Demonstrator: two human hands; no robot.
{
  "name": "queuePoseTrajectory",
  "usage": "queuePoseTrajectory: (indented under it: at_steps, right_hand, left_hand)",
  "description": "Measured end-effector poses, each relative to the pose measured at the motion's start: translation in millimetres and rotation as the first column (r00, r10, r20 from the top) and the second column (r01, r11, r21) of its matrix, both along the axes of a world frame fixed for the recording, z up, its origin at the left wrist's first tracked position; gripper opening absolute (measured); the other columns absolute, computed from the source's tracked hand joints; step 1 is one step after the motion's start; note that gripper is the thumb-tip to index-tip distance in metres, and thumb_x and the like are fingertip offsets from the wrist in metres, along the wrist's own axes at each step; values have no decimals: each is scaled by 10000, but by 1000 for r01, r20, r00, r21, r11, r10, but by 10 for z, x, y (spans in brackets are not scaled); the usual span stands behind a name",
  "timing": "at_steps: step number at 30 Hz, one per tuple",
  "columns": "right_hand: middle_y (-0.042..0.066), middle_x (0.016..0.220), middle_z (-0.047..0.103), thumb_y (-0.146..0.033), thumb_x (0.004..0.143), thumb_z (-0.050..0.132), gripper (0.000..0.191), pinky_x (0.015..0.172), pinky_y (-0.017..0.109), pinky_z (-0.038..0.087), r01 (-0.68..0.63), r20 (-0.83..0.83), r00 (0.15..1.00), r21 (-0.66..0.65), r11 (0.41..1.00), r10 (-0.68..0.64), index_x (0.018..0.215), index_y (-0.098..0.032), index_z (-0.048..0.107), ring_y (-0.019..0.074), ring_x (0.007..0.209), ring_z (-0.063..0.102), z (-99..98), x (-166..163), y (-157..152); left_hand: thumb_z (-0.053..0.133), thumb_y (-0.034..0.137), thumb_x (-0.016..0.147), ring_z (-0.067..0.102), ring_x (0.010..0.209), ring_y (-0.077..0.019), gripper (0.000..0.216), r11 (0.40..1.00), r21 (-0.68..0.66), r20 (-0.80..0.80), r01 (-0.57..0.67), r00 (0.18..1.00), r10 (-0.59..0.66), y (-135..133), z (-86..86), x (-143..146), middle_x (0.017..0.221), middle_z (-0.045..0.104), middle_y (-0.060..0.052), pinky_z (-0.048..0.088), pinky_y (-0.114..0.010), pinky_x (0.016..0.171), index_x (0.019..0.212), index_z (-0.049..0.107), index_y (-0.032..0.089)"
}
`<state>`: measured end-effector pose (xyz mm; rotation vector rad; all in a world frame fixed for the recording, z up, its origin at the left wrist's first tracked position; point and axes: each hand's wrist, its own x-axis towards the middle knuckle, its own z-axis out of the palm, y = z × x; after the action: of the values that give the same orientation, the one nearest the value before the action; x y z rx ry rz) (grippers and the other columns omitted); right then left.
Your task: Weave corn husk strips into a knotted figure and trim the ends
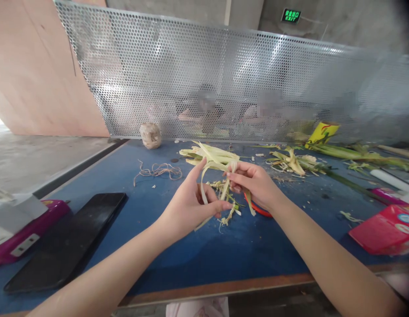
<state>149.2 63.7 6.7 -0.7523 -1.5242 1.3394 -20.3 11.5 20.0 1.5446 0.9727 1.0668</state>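
Pale, thin strips of what looks like corn husk (205,176) run between my two hands above the table. My left hand (194,200) has its index finger raised and its thumb closed toward the curled fingers, with a strip looped through them. My right hand (252,182) pinches the strips between thumb and fingers; a loose end hangs below it. Behind the hands lies a pile of wider pale husk leaves (211,153). Beneath them are knotted husk scraps (228,215) and a red-orange handle (262,211), partly hidden by my right hand.
On the blue table (191,264) lie a black phone (72,237), tangled twine (158,171), a wrapped roll (150,135), shredded husks (293,163), a yellow packet (323,133) and a red box (384,231). A perforated metal screen (178,66) stands behind, with people beyond.
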Motion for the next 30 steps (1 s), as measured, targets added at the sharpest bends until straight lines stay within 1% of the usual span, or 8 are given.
queuePoseTrajectory:
  at_steps: [3,6,9,11,14,19,26,30]
  right_hand:
    - [-34,582,522,-328,708,663,195,479,222,355,-34,-15,999,-63,997,33,791,-171,583,62,474,436,-7,22,28]
    - [-10,635,548,-394,745,613,232,488,223,361,-80,-27,997,-113,990,78,809,-173,577,69,502,452,-14,10,27]
    - [-8,651,541,-404,771,582,228,486,215,341,-105,-23,994,-123,987,103,794,-178,570,70,525,449,-19,-23,-7]
    - [-24,616,505,-404,771,582,227,477,215,321,-120,-11,993,-122,985,119,778,-178,567,62,499,412,-20,-42,-33]
    - [-56,554,423,-371,746,619,202,463,216,287,-165,-5,986,-108,980,166,753,-178,560,50,457,338,-24,-57,-59]
    - [-64,562,390,-313,741,624,164,451,209,243,-205,20,978,-122,971,209,715,-169,550,34,443,284,-23,-64,-82]
    - [-4,641,544,-244,724,577,95,454,214,255,-174,153,969,-124,977,192,703,-157,608,54,477,364,-9,-26,-91]
    - [-15,591,527,-254,746,576,120,452,211,264,-187,218,954,-94,978,204,713,-156,637,54,472,363,-21,-38,-74]
  left_hand:
    - [648,309,691,580,718,-180,850,955,179,-79,-238,964,255,66,-47,-49,741,603,-16,436,-337,677,1366,150,171]
    - [709,287,613,442,1101,-283,897,657,576,-63,-485,775,628,103,-101,-90,1169,511,-134,305,-437,924,1353,215,177]
    - [651,239,683,387,1167,-294,702,475,818,-95,-324,739,667,71,-120,-87,1218,514,-110,208,-433,988,1309,333,223]
    - [584,224,745,436,1131,-279,633,511,834,-188,-206,767,614,47,-109,-74,1169,566,-100,222,-429,971,1318,317,230]
    - [517,239,799,487,1101,-248,628,663,723,-263,-193,811,522,62,-73,-74,1128,602,-95,253,-429,955,1354,224,212]
    - [516,258,803,626,812,-167,418,890,433,-272,-145,920,282,135,-30,-97,815,695,-10,409,-319,839,1212,444,206]
    - [478,309,825,650,725,-161,382,967,251,-209,36,978,18,132,6,-122,713,686,-23,481,-301,737,1185,472,181]
    - [463,319,832,632,671,-154,360,959,281,-220,-39,970,104,164,27,-144,680,670,-16,478,-296,712,1169,485,194]
